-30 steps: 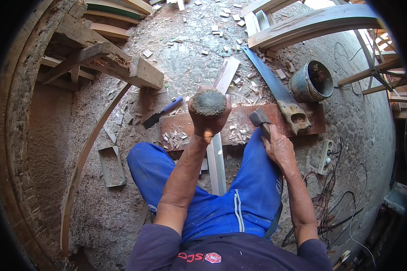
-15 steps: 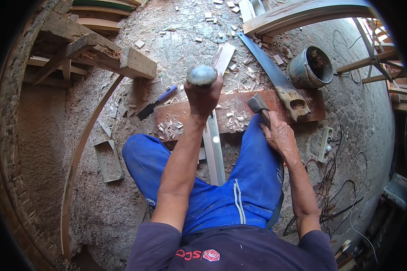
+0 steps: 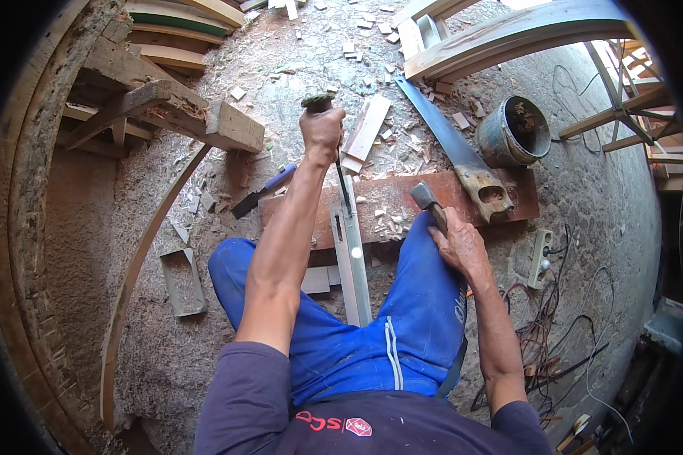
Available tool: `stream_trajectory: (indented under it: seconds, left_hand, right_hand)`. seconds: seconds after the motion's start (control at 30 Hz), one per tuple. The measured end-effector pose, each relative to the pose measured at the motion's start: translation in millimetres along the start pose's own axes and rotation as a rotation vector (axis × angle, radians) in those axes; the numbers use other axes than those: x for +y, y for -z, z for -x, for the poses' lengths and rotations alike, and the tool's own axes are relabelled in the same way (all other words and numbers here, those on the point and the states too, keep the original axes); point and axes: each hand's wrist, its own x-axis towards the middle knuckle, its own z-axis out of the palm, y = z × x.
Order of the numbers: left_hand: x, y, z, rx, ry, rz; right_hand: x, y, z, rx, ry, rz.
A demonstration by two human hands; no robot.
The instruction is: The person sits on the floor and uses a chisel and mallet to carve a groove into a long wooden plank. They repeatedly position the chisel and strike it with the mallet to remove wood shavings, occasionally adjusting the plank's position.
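My left hand is closed round the handle of a chisel. The chisel leans with its top away from me, and its dark narrow blade reaches down to a long pale wood bar. A dark slot shows in the bar near the blade tip. The bar lies between my legs, its far part over a reddish-brown board. In my right hand is a hammer, its head up, resting at my right knee.
Wood chips litter the board. A handsaw lies across its right end, by a bucket. Left are a purple-handled tool and an open box. A power strip with cables lies right; a timber trestle stands left.
My left hand has shifted left, and the chisel's top now tips away from me, baring the blade and the slot. The hammer has stayed at my right knee.
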Motion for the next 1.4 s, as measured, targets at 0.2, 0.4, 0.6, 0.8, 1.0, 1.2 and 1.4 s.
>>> stream_trajectory:
  seconds: [0.2,0.4,0.6,0.8,1.0,1.2,1.4]
  left_hand:
    - [-5,30,117,0.055,-0.725,-0.415]
    - [-16,15,99,0.163,-0.942,-0.387]
    - [-14,15,-16,-0.051,0.266,0.061]
    - [7,17,83,-0.061,-0.613,-0.32]
    - [31,36,97,-0.271,-0.288,0.044]
    - [27,-13,83,0.156,-0.722,-0.327]
    - [-49,-3,-42,0.11,-0.084,-0.128]
  right_hand:
    - [-14,5,6,0.025,0.007,-0.04]
    - [-13,-4,11,0.058,0.053,-0.014]
    - [-18,1,6,0.081,0.089,-0.049]
    - [-7,-2,7,0.091,-0.001,-0.06]
    - [-9,2,0,0.062,-0.042,-0.11]
    - [-6,-4,0,0.065,-0.085,-0.128]
    - [-9,-1,-2,0.049,-0.069,-0.139]
